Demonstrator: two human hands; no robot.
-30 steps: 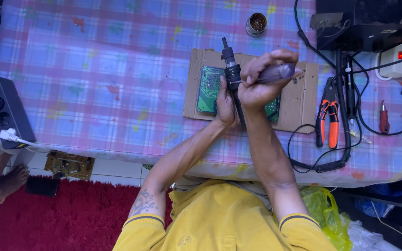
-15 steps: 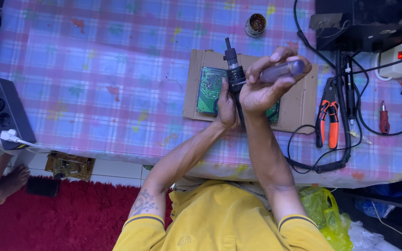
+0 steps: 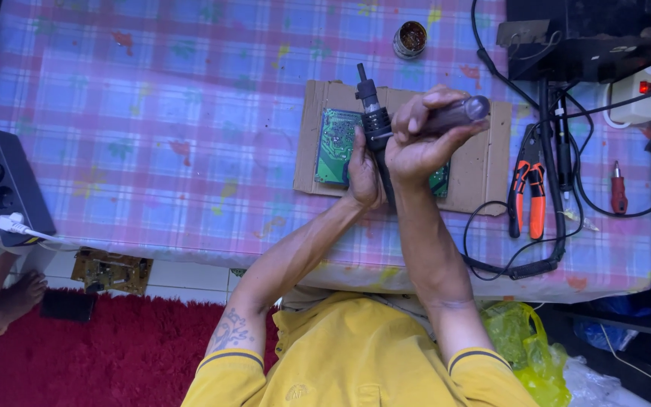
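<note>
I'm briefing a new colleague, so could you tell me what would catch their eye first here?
Both hands meet mid-table: the left hand grips a black tool and the right hand holds a dark cylinder, above a green circuit board on cardboard. Orange-handled pliers lie to the right.

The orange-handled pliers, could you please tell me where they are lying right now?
In the head view, the orange-handled pliers lie on the checked tablecloth just right of the cardboard sheet, beside the black cable and to the right of both hands.
</note>
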